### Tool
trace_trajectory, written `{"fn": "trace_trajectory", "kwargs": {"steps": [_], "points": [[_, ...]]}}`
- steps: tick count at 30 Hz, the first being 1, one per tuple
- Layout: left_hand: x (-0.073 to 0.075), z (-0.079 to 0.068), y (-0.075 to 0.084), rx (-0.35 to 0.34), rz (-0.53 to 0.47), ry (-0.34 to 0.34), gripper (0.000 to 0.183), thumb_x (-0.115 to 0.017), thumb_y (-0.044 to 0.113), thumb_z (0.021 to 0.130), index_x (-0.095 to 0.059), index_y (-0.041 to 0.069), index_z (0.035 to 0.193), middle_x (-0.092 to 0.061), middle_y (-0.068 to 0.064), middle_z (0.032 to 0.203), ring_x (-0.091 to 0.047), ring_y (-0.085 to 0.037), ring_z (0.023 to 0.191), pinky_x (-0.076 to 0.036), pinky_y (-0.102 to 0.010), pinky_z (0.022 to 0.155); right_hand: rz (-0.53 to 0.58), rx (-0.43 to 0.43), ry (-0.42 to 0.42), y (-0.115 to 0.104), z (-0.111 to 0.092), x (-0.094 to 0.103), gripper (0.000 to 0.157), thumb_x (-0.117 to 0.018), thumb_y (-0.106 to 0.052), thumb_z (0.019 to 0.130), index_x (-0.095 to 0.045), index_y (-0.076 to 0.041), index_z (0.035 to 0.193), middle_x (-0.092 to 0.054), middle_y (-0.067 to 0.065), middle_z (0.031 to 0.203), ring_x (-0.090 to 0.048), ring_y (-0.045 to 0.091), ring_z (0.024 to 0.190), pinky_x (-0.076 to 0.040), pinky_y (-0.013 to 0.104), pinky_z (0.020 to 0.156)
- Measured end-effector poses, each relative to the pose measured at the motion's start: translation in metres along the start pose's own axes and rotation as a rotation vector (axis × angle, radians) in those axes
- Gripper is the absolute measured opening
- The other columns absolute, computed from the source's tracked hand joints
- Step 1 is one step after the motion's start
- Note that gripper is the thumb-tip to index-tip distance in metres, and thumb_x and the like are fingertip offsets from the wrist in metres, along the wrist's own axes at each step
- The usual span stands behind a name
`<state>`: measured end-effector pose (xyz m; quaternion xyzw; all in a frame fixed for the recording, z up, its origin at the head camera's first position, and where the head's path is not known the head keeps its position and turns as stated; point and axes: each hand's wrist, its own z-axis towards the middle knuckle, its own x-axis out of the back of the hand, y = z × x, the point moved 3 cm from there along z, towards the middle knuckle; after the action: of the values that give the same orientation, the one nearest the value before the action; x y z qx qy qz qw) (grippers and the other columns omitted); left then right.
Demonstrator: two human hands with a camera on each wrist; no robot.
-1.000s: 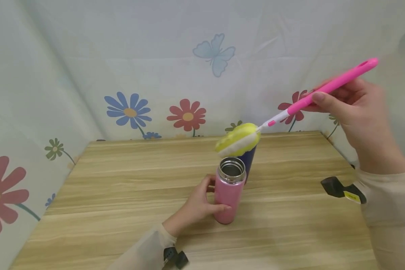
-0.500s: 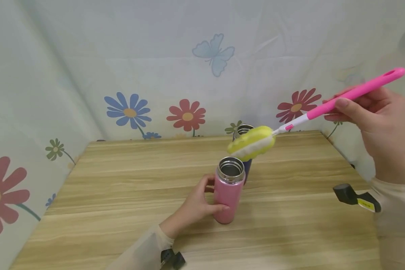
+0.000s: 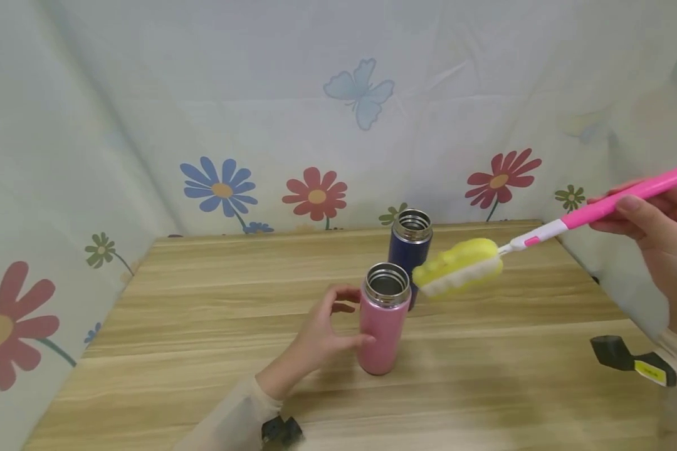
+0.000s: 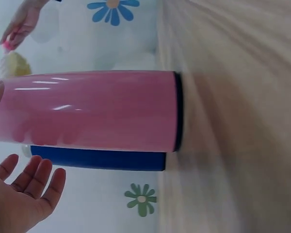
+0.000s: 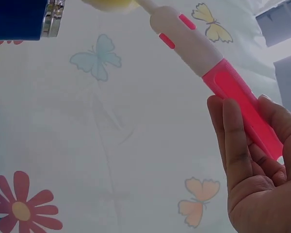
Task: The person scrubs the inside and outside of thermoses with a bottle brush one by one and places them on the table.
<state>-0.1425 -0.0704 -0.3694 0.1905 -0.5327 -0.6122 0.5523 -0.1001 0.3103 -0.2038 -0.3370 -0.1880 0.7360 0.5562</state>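
An uncapped pink thermos bottle (image 3: 382,335) stands upright on the table. My left hand (image 3: 323,326) is around its left side, with relaxed fingers apart from the wall; the left wrist view shows a gap between the fingers (image 4: 36,177) and the pink bottle (image 4: 97,111). The thumb is at the bottle's near side; whether it touches is unclear. At the right, my right hand (image 3: 662,232) pinches the pink handle of a sponge bottle brush (image 3: 459,268). Its yellow and white sponge head is in the air, right of the pink bottle's mouth. The right wrist view shows fingers and thumb on the handle (image 5: 237,102).
A navy thermos bottle (image 3: 404,254), also uncapped, stands just behind the pink one, partly hidden by it. Both are on a wood-grain table (image 3: 214,300). A cloth with printed flowers and butterflies (image 3: 248,113) hangs behind and at the sides.
The bottle brush has moved right and down in my right hand, away from above the bottles, baring the navy bottle. My left hand has loosened from the pink bottle and shifted slightly left.
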Motion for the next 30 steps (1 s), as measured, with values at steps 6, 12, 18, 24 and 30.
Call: {"fn": "trace_trajectory", "kwargs": {"steps": [6, 12, 18, 24, 30], "points": [[0.014, 0.005, 0.023, -0.117, 0.047, 0.008, 0.07, -0.085, 0.011, 0.07, -0.046, 0.006, 0.128, -0.058, -0.009, 0.126, -0.055, -0.023, 0.116, -0.051, -0.034, 0.096, 0.044, -0.04, -0.124, 0.01, -0.022, 0.021, 0.03, -0.032, 0.022, 0.093, -0.057, 0.019, 0.109, -0.07, 0.021, 0.099, -0.072, 0.026, 0.092, -0.058, 0.03, 0.074], [0.026, 0.02, 0.048, -0.196, 0.083, -0.006, 0.064, -0.083, 0.004, 0.071, -0.049, 0.001, 0.125, -0.06, -0.015, 0.122, -0.057, -0.024, 0.114, -0.052, -0.036, 0.095, 0.214, -0.2, -0.244, 0.026, -0.04, 0.024, 0.034, -0.027, 0.02, 0.095, -0.052, 0.019, 0.118, -0.067, 0.026, 0.111, -0.069, 0.031, 0.102, -0.056, 0.033, 0.085], [0.031, 0.037, 0.073, -0.226, 0.163, -0.075, 0.059, -0.082, 0.009, 0.074, -0.052, 0.0, 0.123, -0.063, -0.012, 0.12, -0.059, -0.024, 0.113, -0.052, -0.036, 0.095, 0.257, -0.261, -0.313, 0.046, -0.052, 0.014, 0.034, -0.03, 0.019, 0.094, -0.053, 0.015, 0.12, -0.068, 0.023, 0.113, -0.068, 0.03, 0.105, -0.055, 0.032, 0.088], [0.031, 0.052, 0.084, -0.246, 0.274, -0.183, 0.058, -0.082, 0.016, 0.074, -0.054, 0.0, 0.123, -0.062, -0.011, 0.122, -0.059, -0.022, 0.112, -0.052, -0.036, 0.096, 0.312, -0.24, -0.355, 0.06, -0.055, 0.001, 0.03, -0.037, 0.019, 0.092, -0.055, 0.016, 0.117, -0.067, 0.023, 0.112, -0.067, 0.029, 0.105, -0.056, 0.032, 0.087], [0.03, 0.061, 0.085, -0.218, 0.364, -0.293, 0.06, -0.083, 0.023, 0.074, -0.057, 0.004, 0.125, -0.063, -0.007, 0.121, -0.058, -0.017, 0.11, -0.051, -0.032, 0.096, 0.376, -0.231, -0.403, 0.072, -0.058, -0.012, 0.028, -0.04, 0.019, 0.092, -0.056, 0.016, 0.114, -0.067, 0.023, 0.112, -0.066, 0.029, 0.105, -0.056, 0.033, 0.088]]}}
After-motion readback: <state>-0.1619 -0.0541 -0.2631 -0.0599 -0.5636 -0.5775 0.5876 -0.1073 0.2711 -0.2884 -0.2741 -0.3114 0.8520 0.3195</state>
